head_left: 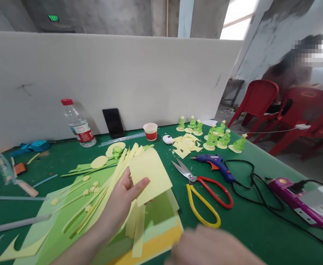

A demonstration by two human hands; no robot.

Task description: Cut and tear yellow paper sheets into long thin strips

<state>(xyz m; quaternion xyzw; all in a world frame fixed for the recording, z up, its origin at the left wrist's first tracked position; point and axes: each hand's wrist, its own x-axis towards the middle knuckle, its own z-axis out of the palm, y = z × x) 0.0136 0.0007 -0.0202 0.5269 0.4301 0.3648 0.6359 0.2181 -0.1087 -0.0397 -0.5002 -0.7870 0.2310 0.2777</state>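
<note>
My left hand (123, 197) grips a pale yellow piece of paper (152, 175), the thumb lying across its face and the other fingers mostly behind it. Under this hand are long pale yellow paper strips (132, 152) and stacked green sheets (161, 209). Low in the view, my right hand (205, 246) is smeared by motion, its fingers unreadable. It is nearest to the scissors (191, 178), which lie spread on the table with one red and one yellow handle.
Behind the scissors lie a blue glue gun (215, 162) and yellow paper scraps (186, 143). Several small green paper trees (212, 138) stand at the back right. A paper cup (150, 132), water bottle (80, 127) and phone (113, 123) line the white partition. A purple power strip (302, 202) sits right.
</note>
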